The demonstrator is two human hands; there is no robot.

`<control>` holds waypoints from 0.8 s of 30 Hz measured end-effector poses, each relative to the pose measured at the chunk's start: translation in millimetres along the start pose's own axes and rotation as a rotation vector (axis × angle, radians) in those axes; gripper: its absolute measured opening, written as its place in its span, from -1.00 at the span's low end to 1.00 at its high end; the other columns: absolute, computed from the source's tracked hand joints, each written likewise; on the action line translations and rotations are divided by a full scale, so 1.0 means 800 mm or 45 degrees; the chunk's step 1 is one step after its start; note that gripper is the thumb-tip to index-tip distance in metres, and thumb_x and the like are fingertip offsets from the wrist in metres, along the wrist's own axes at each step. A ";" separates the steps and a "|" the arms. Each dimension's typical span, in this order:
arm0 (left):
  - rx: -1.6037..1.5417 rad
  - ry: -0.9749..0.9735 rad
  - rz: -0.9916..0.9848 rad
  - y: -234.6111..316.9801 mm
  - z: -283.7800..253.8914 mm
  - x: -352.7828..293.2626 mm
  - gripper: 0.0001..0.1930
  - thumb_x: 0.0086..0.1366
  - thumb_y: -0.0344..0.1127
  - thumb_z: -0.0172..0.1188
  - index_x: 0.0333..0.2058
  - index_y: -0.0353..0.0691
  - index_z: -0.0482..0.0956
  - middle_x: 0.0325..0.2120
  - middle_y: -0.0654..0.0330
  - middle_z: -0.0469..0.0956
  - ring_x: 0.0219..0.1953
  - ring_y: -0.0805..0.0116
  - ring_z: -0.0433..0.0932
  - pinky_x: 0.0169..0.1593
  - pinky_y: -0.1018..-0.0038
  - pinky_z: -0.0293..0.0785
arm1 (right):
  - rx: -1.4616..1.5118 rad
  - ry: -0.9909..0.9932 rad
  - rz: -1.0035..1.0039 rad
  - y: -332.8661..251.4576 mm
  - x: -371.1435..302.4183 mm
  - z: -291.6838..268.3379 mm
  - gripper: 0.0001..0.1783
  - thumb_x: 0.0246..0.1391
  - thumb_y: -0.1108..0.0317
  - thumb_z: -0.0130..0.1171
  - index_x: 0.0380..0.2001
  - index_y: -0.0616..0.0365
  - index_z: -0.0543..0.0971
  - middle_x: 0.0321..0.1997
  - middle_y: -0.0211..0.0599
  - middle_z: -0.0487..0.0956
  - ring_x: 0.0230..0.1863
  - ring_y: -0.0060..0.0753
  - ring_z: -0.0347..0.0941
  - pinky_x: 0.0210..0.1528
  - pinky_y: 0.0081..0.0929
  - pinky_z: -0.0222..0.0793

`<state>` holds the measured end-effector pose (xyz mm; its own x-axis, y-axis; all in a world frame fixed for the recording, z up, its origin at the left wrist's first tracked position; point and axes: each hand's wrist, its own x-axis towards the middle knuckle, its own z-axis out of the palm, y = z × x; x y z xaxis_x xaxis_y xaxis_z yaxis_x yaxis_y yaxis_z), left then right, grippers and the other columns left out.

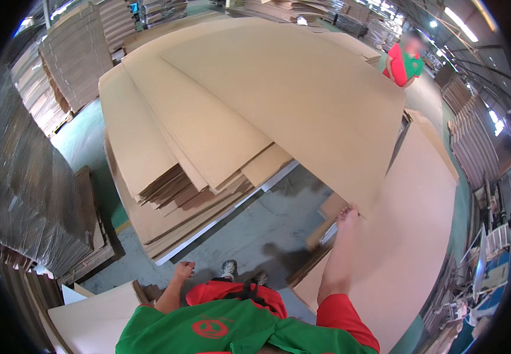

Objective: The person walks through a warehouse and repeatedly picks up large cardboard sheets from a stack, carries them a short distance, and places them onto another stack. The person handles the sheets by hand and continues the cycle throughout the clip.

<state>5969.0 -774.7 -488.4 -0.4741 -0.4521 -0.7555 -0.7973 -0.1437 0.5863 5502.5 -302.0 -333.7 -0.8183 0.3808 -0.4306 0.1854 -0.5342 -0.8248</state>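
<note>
Sheet of tan cardboard (291, 94) spans 12 o'clock, broad and flat, its left part lying over a fanned stack (140, 133) at 10 o'clock, its near right corner jutting past the bare floor (226, 236) toward a second stack (412, 230) at 4 o'clock. Right hand (347, 215), 4 o'clock, closed on that corner, pinching the edge; a corner grip presumably because so wide a panel offers little else within reach. Left hand (184, 270), 7 o'clock, hangs loosely half-open, nothing visible in it; the fanned stack probably bears much of the weight, so one hand may suffice. Staggered layers likely keep edges easy to catch. Co-worker (406, 64) at 2 o'clock, beyond the sheet; contact unclear.
</note>
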 end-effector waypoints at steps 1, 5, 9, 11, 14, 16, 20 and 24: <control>0.003 -0.007 0.036 0.014 0.015 0.003 -0.56 0.24 -0.02 0.15 -0.14 -0.33 0.56 -0.30 0.12 0.60 -0.33 0.29 0.60 -0.36 0.33 0.54 | -0.041 -0.028 0.007 0.000 -0.007 0.009 -0.67 0.21 0.06 0.05 -0.45 0.08 0.41 -0.60 -0.44 0.38 -0.66 -0.55 0.28 -0.65 -0.60 0.20; 0.195 -0.118 0.235 0.087 0.061 0.003 -0.54 0.25 -0.03 0.13 -0.10 -0.34 0.55 -0.29 0.10 0.60 -0.31 0.32 0.60 -0.36 0.37 0.53 | -0.036 -0.085 0.003 0.041 -0.073 0.053 -0.75 0.19 0.14 0.10 -0.46 0.04 0.48 -0.60 -0.46 0.41 -0.65 -0.59 0.28 -0.66 -0.63 0.19; -0.033 -0.203 0.426 0.175 0.095 -0.026 -0.54 0.30 -0.05 0.11 -0.01 -0.34 0.50 -0.18 0.11 0.58 -0.19 0.31 0.58 -0.22 0.39 0.52 | 0.034 -0.138 0.039 0.092 -0.137 0.123 -0.83 0.18 0.24 0.14 -0.41 0.08 0.50 -0.57 -0.47 0.43 -0.59 -0.64 0.32 -0.61 -0.66 0.23; -0.127 -0.244 0.506 0.218 0.093 -0.051 -0.54 0.33 -0.07 0.09 0.02 -0.33 0.47 -0.13 0.11 0.57 -0.13 0.31 0.56 -0.14 0.40 0.49 | 0.062 -0.147 0.050 0.111 -0.165 0.156 -0.85 0.19 0.27 0.13 -0.40 0.08 0.49 -0.57 -0.48 0.43 -0.58 -0.66 0.32 -0.60 -0.67 0.24; -0.253 -0.282 0.597 0.278 0.079 -0.078 -0.54 0.38 -0.09 0.05 0.06 -0.35 0.42 -0.08 0.12 0.55 -0.06 0.29 0.54 -0.05 0.41 0.47 | 0.111 -0.156 0.031 0.126 -0.175 0.215 -0.85 0.20 0.29 0.12 -0.43 0.07 0.46 -0.58 -0.50 0.42 -0.59 -0.68 0.29 -0.60 -0.66 0.20; -0.379 -0.278 0.631 0.304 0.060 -0.084 -0.55 0.38 -0.11 0.05 0.07 -0.36 0.42 -0.08 0.12 0.55 -0.06 0.29 0.54 -0.05 0.40 0.47 | 0.101 -0.195 0.049 0.145 -0.178 0.245 -0.84 0.20 0.30 0.11 -0.45 0.07 0.44 -0.58 -0.52 0.40 -0.59 -0.70 0.28 -0.62 -0.65 0.17; -0.416 -0.223 0.757 0.350 0.002 -0.053 -0.59 0.41 -0.11 0.02 0.00 -0.37 0.45 -0.08 0.11 0.56 -0.08 0.34 0.54 -0.04 0.44 0.47 | 0.134 -0.234 -0.014 0.181 -0.175 0.304 -0.80 0.20 0.27 0.11 -0.50 0.04 0.44 -0.59 -0.56 0.38 -0.60 -0.68 0.23 -0.60 -0.64 0.12; -0.372 -0.064 0.881 0.412 -0.057 0.007 -0.65 0.38 -0.17 0.06 -0.05 -0.36 0.49 -0.13 0.09 0.59 -0.15 0.33 0.57 -0.10 0.43 0.50 | 0.050 -0.243 0.040 0.205 -0.194 0.341 -0.78 0.18 0.18 0.13 -0.44 0.06 0.47 -0.57 -0.54 0.35 -0.55 -0.65 0.21 -0.52 -0.65 0.11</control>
<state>5721.0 -864.6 -285.8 -0.8531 -0.4840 -0.1947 -0.1829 -0.0721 0.9805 5511.4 -654.3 -302.3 -0.9016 0.2153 -0.3753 0.1941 -0.5739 -0.7956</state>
